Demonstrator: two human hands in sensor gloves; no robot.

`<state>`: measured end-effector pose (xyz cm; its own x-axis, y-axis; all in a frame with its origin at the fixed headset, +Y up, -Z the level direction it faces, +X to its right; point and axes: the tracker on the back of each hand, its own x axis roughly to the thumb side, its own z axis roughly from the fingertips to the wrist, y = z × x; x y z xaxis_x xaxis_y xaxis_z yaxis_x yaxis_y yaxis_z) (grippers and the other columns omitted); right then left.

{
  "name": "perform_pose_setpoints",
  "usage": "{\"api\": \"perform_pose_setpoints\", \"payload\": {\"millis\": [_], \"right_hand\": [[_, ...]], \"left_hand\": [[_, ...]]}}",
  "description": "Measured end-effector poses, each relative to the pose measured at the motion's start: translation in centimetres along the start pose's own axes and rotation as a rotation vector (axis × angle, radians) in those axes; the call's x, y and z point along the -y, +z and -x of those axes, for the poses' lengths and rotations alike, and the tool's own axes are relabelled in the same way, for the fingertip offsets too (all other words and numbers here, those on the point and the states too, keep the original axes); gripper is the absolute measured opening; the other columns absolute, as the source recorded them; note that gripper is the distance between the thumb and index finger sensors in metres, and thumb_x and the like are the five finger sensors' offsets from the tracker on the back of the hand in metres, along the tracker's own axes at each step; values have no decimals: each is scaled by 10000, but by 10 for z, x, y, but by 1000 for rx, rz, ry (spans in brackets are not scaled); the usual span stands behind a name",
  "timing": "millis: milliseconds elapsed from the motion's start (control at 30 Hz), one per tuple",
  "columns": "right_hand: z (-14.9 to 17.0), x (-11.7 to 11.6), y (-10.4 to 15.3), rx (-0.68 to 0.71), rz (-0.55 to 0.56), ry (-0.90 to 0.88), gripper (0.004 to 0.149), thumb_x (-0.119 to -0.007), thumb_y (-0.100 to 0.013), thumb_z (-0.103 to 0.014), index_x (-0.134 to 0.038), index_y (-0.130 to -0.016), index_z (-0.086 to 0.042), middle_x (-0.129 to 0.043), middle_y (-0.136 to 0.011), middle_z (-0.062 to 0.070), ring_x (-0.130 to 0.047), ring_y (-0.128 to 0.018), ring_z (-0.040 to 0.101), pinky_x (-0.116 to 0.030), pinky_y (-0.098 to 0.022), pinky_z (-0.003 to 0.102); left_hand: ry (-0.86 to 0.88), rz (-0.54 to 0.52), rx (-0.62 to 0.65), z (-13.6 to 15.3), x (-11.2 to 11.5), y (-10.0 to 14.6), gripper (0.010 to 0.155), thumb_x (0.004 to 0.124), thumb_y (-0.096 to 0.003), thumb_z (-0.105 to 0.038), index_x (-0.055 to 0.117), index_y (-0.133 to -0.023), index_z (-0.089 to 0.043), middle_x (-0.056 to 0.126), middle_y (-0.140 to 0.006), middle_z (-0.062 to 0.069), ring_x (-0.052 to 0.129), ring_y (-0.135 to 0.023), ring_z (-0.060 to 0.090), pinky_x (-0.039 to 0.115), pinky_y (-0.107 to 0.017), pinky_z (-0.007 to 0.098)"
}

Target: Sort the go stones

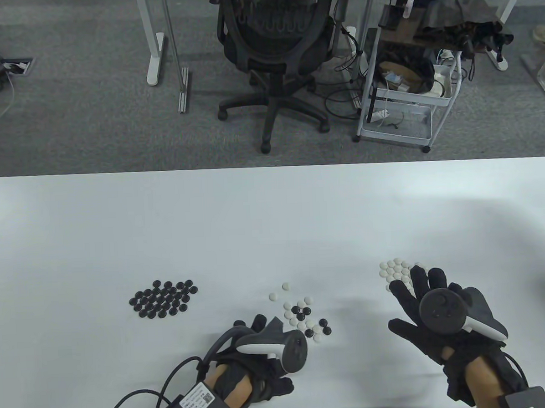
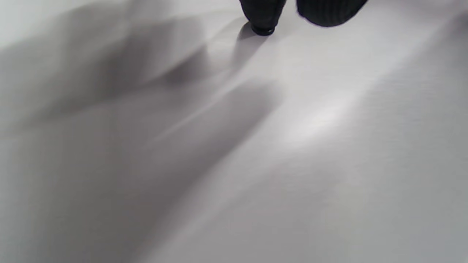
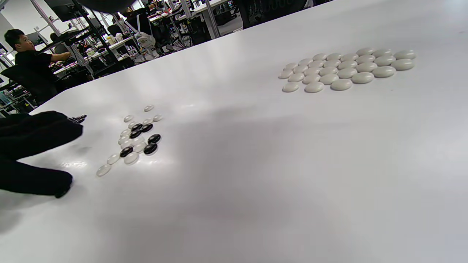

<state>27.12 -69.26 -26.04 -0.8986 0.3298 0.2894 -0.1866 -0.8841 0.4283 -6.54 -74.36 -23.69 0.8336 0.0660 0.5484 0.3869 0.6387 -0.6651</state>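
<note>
A sorted group of black stones (image 1: 164, 298) lies at the left of the white table (image 1: 255, 214). A mixed pile of black and white stones (image 1: 301, 314) lies in the middle and also shows in the right wrist view (image 3: 137, 140). A group of white stones (image 1: 394, 269) lies at the right and shows in the right wrist view (image 3: 347, 69). My left hand (image 1: 257, 327) is curled just left of the mixed pile. In the left wrist view one fingertip (image 2: 262, 14) presses a black stone (image 2: 262, 31) onto the bare table. My right hand (image 1: 418, 282) lies open, its spread fingers covering the near side of the white group.
The table's far edge (image 1: 270, 165) runs across the view, with an office chair (image 1: 276, 53) and a white cart (image 1: 403, 92) on the floor beyond it. My left hand shows as a dark shape in the right wrist view (image 3: 33, 146).
</note>
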Motion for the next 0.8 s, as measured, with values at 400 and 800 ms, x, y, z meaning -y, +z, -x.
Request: {"api": "perform_pose_setpoints", "payload": {"millis": [400, 800], "right_hand": [[-1, -1, -1, -9, -8, 5, 786, -482, -561, -528, -174, -1149, -108, 85, -1055, 319, 145, -848, 572, -33, -526, 797], [0, 0, -1, -10, -4, 0, 784, -483, -562, -528, -174, -1148, -109, 85, -1055, 320, 145, -848, 573, -34, -526, 797]], "left_hand": [[233, -7, -426, 143, 18, 26, 605, 496, -611, -462, 385, -1174, -270, -130, -1096, 326, -147, -888, 613, 26, -546, 837], [372, -26, -453, 175, 9, 11, 616, 463, -592, -461, 298, -1165, -310, -189, -1073, 311, -190, -879, 600, -5, -550, 836]]}}
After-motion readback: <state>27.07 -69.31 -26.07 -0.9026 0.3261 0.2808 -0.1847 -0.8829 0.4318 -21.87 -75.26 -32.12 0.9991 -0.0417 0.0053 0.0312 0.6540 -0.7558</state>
